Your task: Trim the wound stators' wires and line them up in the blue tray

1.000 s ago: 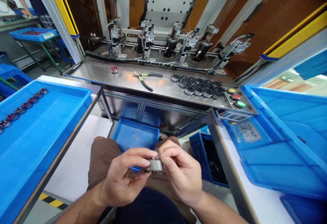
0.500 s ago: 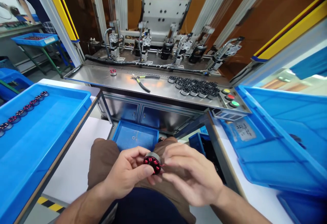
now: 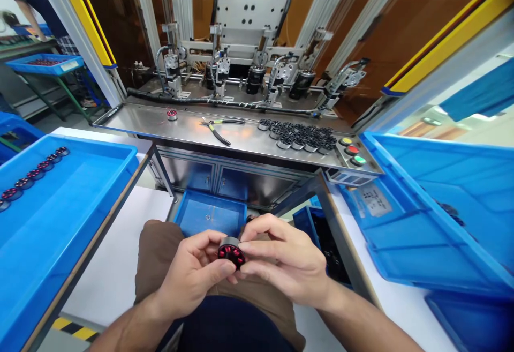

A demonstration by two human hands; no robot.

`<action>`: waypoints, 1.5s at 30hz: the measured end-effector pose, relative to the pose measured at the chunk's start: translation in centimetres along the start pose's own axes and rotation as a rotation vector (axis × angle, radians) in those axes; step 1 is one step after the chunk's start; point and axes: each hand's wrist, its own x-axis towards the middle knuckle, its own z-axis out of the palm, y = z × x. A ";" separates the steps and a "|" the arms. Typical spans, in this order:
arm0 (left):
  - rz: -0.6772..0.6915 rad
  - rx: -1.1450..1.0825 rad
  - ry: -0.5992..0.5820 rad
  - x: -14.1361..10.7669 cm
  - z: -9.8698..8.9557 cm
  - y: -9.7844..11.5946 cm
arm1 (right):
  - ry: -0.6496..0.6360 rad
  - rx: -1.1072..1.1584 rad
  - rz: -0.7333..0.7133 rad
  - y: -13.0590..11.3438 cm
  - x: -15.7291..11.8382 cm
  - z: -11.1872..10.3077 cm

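Low in the middle of the head view, a wound motor stator (image 3: 232, 253) is held above my lap, its grey rim up and its black face with red windings turned toward me. My left hand (image 3: 196, 271) grips it from the left, thumb across the lower front and fingers behind. On the other side, my right hand (image 3: 287, 263) has its thumb and fingertips closed against the right edge. Whether a wire end is pinched there is hidden. Another red-wound stator (image 3: 172, 115) stands on the machine's metal ledge (image 3: 140, 119), left of green-and-black cutting pliers (image 3: 219, 129).
Black stator cores (image 3: 299, 135) cluster on the ledge beside coloured push buttons (image 3: 352, 150). The winding machine (image 3: 252, 73) stands behind. A blue tray (image 3: 80, 196) at left holds a row of wound stators. At right are a blue bin (image 3: 417, 239) and a lower crate (image 3: 307, 221).
My right fingers have come in from beside the stator to touch its right edge. Both hands and the stator appear slightly further left, as the whole view has shifted a little.
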 end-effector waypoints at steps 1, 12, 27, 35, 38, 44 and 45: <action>0.005 -0.001 0.010 0.0 0.0 0.0 | -0.002 -0.023 -0.008 -0.1 0.0 0.0; 0.267 -0.178 0.013 0.8 -0.4 -0.4 | 0.121 -0.141 0.115 -1.5 0.8 0.9; -0.038 -0.250 -0.120 1.8 -0.6 -0.3 | 0.052 -0.272 0.095 -1.6 1.3 0.0; 0.043 -0.360 -0.128 2.6 -1.0 -0.2 | 0.026 -0.074 0.120 -1.8 1.7 0.0; -0.293 -0.350 -0.384 2.9 -1.4 -0.8 | 0.001 -0.054 0.055 -1.5 1.8 -0.3; -0.093 -0.273 -0.239 2.1 -1.0 -0.3 | 0.065 -0.151 0.116 -1.7 2.2 -0.6; -0.039 -0.240 -0.193 1.9 -0.8 0.0 | 0.085 -0.168 0.138 -1.8 2.3 -0.6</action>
